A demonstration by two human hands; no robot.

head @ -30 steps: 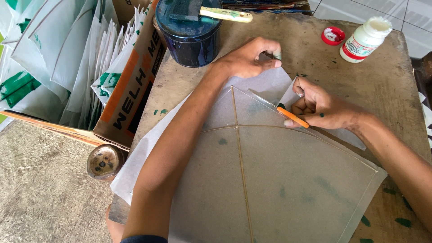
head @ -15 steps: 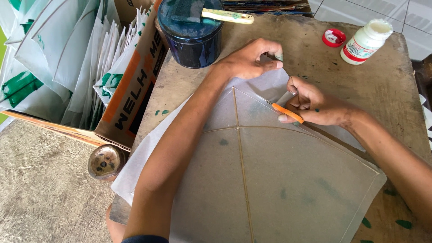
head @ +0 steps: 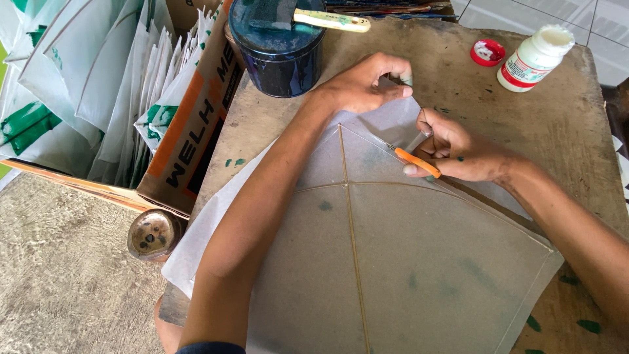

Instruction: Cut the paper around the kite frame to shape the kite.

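Blue tin (head: 278,56) holds a yellow-handled brush (head: 331,20).

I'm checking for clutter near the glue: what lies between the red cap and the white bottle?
Nothing: in the head view only bare wooden table shows between the red cap and the white bottle.

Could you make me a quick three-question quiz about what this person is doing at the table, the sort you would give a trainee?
1. True or false: the right hand holds an orange-handled cutter against the translucent kite paper.
2. What does the left hand pinch?
A. the brush
B. the paper's top corner
C. the red cap
3. Is the white bottle open or capped?

Key: 1 true. 2 B. 3 open; its red cap lies beside it on the table.
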